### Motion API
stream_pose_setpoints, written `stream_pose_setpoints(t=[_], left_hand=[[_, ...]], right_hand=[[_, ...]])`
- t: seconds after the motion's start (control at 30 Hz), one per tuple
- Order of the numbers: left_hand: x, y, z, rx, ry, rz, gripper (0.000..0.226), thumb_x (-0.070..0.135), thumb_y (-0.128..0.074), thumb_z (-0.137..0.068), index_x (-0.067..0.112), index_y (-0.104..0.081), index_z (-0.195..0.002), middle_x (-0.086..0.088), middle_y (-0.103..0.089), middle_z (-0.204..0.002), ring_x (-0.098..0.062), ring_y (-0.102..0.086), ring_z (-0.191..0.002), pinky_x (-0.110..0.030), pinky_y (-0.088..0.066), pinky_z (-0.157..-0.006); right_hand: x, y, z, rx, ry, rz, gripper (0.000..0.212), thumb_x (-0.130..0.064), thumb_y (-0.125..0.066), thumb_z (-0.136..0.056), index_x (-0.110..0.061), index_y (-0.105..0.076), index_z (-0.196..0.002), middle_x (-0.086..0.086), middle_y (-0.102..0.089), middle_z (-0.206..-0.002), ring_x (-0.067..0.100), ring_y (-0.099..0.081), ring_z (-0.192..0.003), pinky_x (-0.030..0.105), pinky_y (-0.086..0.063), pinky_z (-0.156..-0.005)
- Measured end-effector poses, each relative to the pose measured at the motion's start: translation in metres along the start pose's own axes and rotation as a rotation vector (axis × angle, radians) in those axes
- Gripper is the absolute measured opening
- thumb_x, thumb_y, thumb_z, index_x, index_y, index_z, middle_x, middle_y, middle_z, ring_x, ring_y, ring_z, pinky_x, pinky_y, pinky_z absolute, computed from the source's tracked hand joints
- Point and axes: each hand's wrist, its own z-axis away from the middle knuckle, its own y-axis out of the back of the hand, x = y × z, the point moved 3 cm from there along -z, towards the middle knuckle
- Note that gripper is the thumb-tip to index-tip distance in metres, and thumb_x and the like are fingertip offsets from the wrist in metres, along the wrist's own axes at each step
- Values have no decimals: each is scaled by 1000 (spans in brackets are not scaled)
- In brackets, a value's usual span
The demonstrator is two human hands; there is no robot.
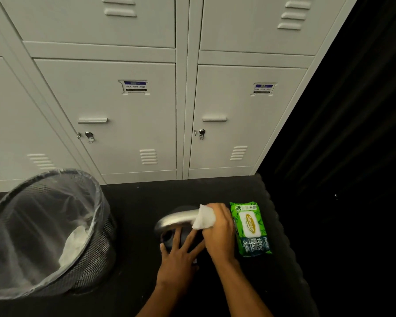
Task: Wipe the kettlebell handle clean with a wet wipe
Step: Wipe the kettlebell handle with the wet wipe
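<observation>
Kettlebell (181,239) is sitting on the dark floor (135,202) beside the wipes pack (252,227), left hand (181,255) spreading open to steady it while right hand (217,227) is clenching the wet wipe (204,217) around the steel handle (176,219), best dragged firmly along its curve.

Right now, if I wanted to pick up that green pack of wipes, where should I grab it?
Probably by its long edges, from above. The wipes pack lies flat on the dark mat, its right edge free; the right hand crowds its left edge.
</observation>
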Motion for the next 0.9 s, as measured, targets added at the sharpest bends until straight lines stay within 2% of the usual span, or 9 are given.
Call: stream_pose_setpoints(t=[0.1, 0.2, 0.27, 0.4, 0.57, 0.7, 0.77, 0.83, 0.9], left_hand=[[1, 0, 3, 5, -3, -2, 75, 37, -46, -103, 49, 8, -154, 13, 43, -147, -30, 42, -134, -73, -6, -115], [1, 0, 4, 11, -2, 13, 80, 39, -47, -102, 56, 14, -150, 16, 45, -149, -30, 42, -136, -74, -6, -114], [2, 0, 3, 19, -9, 20, 83, 40, -47, -102, 59, 20, -146, 17, 45, -150, -31, 43, -136, -75, -4, -113], [1, 1, 3, 14, -11, 28, 83, 41, -48, -102, 60, 20, -146, 19, 47, -149, -30, 44, -136, -75, -3, -113], [0, -5, 0, 21, 18, 8, 75, 38, -46, -103, 53, 9, -152, 13, 45, -145, -30, 44, -135, -74, -6, -114], [1, -4, 2, 35, -1, 18, 84, 40, -47, -102, 61, 23, -143, 17, 47, -147, -30, 43, -136, -74, -5, -113], [1, -2, 2, 31, -4, 19, 86, 41, -48, -101, 62, 25, -142, 18, 47, -149, -31, 43, -137, -75, -4, -113], [0, -3, 2, 34, 6, 4, 87, 40, -48, -102, 62, 26, -142, 18, 49, -148, -31, 42, -138, -75, -4, -113], [0, -2, 1, 27, -1, 9, 86, 41, -47, -102, 61, 26, -142, 18, 50, -146, -32, 43, -138, -76, -3, -113]], right_hand=[[-8, -1, -8, -62, 140, 74, 36, -2, -72, -67, -18, -65, -99, -2, -59, -99, 13, -53, -92, 21, -43, -74], [13, -3, -9, -48, -88, -81, 15, -12, -70, -82, -22, -59, -79, -3, -59, -83, 10, -56, -75, 19, -45, -64], [30, -6, -9, -64, -298, -237, 21, -25, -70, -88, -18, -56, -73, -1, -61, -69, 8, -57, -65, 29, -49, -59], [35, -6, -12, -130, -371, -214, 20, -24, -70, -87, -17, -56, -74, 1, -62, -64, 11, -59, -63, 30, -48, -56], [-1, -2, -12, -55, 45, 39, 15, -15, -72, -76, -18, -58, -80, -5, -59, -83, 11, -53, -77, 19, -39, -63], [36, -6, -5, -116, -344, -236, 18, -15, -75, -79, -27, -62, -82, -5, -67, -80, 14, -64, -77, 32, -54, -66], [44, -9, -4, -219, -521, -392, 29, -10, -80, -75, -35, -67, -81, -7, -70, -83, 17, -67, -83, 26, -56, -69], [42, -10, -7, -234, -492, -330, 30, -12, -80, -73, -35, -63, -82, -8, -69, -85, 18, -67, -85, 19, -53, -69], [43, -8, -6, -171, -407, -225, 29, -21, -78, -69, -32, -62, -91, -8, -66, -95, 20, -65, -93, 31, -55, -79]])
